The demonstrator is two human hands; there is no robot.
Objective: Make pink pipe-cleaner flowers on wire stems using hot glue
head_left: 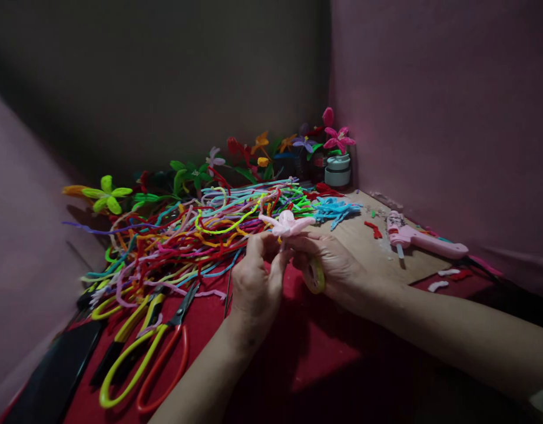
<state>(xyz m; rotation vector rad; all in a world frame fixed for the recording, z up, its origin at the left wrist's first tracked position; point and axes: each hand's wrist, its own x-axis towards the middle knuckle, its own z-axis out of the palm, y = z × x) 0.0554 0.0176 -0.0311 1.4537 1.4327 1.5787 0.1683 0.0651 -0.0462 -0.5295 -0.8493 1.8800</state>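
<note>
A pale pink fuzzy flower (286, 224) faces up between my two hands, with a bit of yellow under its petals. My left hand (258, 277) pinches the flower's base with thumb and fingers. From the other side my right hand (335, 265) closes on the same base, its fingertips meeting those of my left hand. A roll of yellowish tape (316, 275) hangs in the curled fingers of my right hand. The flower's stem is hidden by my fingers.
Many coloured pipe cleaners (178, 235) lie heaped at the left and middle. Scissors (165, 347) and pliers (136, 318) lie at front left. A pink glue gun (430, 240) rests on a board (364, 247) at right. Finished flowers (196, 174) and a pale blue pot (337, 171) stand behind.
</note>
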